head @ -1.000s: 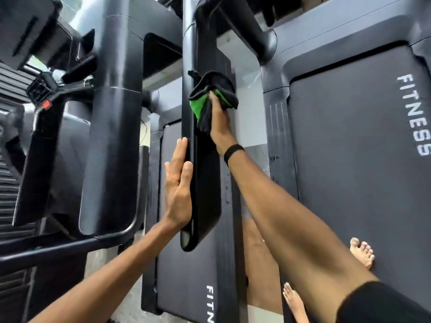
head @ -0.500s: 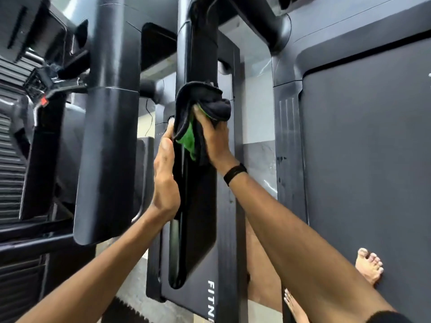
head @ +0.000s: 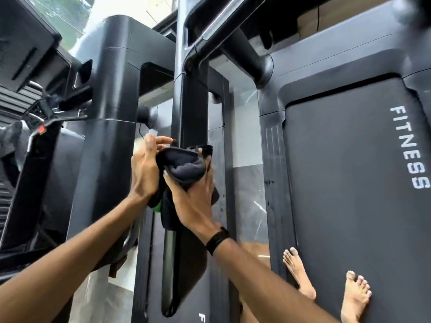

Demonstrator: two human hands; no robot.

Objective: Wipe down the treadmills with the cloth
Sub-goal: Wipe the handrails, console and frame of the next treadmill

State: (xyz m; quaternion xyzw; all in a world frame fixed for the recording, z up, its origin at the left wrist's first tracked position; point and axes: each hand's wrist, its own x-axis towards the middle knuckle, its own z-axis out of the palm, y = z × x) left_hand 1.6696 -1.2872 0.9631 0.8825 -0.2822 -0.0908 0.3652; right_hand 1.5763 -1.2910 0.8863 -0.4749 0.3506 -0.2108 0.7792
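Note:
A dark grey cloth [head: 185,167] with a green patch at its lower edge is bunched around the black side rail [head: 184,257] of a treadmill, just below its upright post [head: 190,108]. My right hand [head: 193,199] grips the cloth from the near side, a black band on its wrist. My left hand [head: 145,169] holds the cloth's left edge, fingers curled over the top. The rail's rounded lower end shows below my hands.
The belt [head: 354,183] of the treadmill on the right reads FITNESS, and my bare feet [head: 354,297] stand on it. Another thick black upright [head: 109,141] rises at left, with a console [head: 25,45] beyond it. Pale floor shows between the machines.
Both hands and the cloth slid down the rail from near its top to mid height. My left hand went from flat against the rail's side to gripping the cloth.

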